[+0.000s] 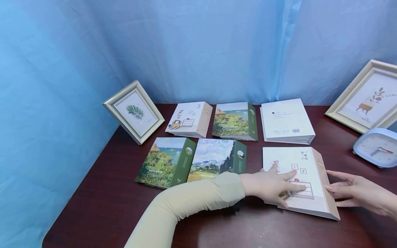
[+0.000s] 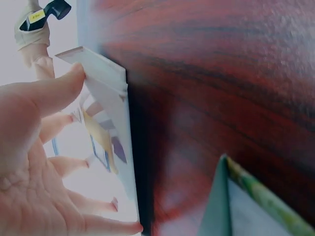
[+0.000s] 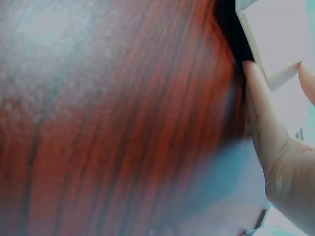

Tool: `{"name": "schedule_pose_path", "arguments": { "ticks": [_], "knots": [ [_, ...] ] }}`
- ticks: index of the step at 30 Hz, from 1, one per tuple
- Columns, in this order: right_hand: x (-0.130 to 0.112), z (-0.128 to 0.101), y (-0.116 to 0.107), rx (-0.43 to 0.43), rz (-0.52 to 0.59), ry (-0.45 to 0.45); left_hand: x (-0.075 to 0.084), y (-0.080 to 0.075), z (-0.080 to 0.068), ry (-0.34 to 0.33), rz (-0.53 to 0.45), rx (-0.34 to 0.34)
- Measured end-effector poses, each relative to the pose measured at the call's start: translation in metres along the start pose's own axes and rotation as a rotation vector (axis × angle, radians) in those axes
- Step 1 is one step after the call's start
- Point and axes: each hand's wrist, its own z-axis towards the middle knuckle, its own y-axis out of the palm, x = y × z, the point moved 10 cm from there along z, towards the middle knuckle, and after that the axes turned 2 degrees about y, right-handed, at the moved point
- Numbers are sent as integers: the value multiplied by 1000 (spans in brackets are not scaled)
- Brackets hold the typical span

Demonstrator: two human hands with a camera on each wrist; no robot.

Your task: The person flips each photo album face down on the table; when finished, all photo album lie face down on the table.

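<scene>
A white photo album [image 1: 286,156] with a drawn cabinet and picture frames on its cover lies at the front right of the table. My left hand [image 1: 272,183] rests on this cover with its fingers spread. At the album's beige spine, on the right, my right hand [image 1: 356,191] touches the side with extended fingers. The left wrist view has the left hand [image 2: 47,162] along the white cover, with a step at the album's edge. In the right wrist view, the fingers of the right hand [image 3: 266,108] lie beside the pale spine [image 3: 275,46].
Left of it lie two green-spined albums [image 1: 165,156] [image 1: 214,155]. Behind stand a white album [image 1: 189,117], a landscape album [image 1: 232,119] and a back-up white album [image 1: 285,119]. Picture frames [image 1: 136,112] [image 1: 369,98] flank them, and a blue clock [image 1: 376,148] is at right.
</scene>
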Motion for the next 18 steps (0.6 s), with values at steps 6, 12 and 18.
{"name": "schedule_pose_path", "arguments": {
  "ticks": [6,12,18],
  "knots": [
    [-9,-8,-7,169,-209,19,-2,-9,-8,101,-10,54],
    [-18,-13,-7,253,-302,50,-11,-21,-19,144,-112,144],
    [-49,-16,-6,359,-414,-10,-40,-39,-53,21,-130,288]
  ]
}}
